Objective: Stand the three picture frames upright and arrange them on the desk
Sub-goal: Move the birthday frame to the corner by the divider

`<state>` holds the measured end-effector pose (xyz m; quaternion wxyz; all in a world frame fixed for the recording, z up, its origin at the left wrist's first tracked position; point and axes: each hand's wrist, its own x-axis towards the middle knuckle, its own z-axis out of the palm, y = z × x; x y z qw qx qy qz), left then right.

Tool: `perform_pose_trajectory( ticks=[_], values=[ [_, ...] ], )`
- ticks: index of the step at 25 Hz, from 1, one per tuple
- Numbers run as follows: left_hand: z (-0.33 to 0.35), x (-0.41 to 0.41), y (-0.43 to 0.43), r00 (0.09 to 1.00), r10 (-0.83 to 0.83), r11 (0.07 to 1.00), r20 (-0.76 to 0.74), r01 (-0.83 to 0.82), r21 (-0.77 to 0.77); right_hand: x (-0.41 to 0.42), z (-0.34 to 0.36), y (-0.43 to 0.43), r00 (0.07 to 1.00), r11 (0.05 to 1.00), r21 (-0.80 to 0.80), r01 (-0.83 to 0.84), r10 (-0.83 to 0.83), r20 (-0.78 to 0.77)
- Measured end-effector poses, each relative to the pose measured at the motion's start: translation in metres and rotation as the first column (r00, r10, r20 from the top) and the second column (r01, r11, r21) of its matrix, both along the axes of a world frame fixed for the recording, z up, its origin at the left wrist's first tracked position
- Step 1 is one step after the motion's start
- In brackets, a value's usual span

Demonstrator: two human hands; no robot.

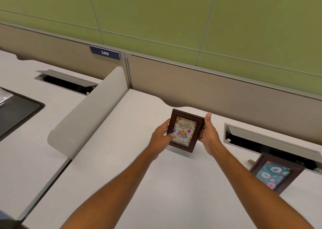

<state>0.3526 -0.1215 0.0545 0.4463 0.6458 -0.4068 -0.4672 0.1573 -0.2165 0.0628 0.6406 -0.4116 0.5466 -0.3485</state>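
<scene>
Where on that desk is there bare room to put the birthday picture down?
Bare desk stretches between the grey divider and the birthday frame. It is crowded on the right, where the donut frame stands against the open cable hatch.

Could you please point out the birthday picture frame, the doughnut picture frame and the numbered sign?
Dark brown wooden birthday picture frame (184, 130): head view, printed picture.
Brown doughnut picture frame (271, 175): head view, teal print.
Blue numbered sign (105, 53): head view, digits.

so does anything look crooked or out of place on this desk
The donut frame at the right sits skewed to the desk edge, beside the open cable hatch. The birthday frame, held between left hand and right hand, tilts slightly too.
</scene>
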Motion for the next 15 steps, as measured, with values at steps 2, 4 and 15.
perform_pose_trajectory(
  ticks=[2,4,15],
  values=[
    [0.0,0.023,-0.007,0.999,0.046,0.999,0.005,-0.046,-0.029,0.028,0.008,-0.014,0.999,0.999,-0.011,-0.039,0.039,-0.01],
    [0.0,0.046,-0.015,0.996,0.092,0.995,0.003,-0.091,-0.046,0.056,0.014,-0.028,0.998,0.997,-0.016,-0.069,0.069,-0.014],
    [-0.009,0.149,-0.061,0.962,0.273,0.96,-0.001,-0.272,-0.062,0.19,0.011,-0.109,0.973,0.973,-0.004,-0.23,0.229,-0.037]
  ],
)
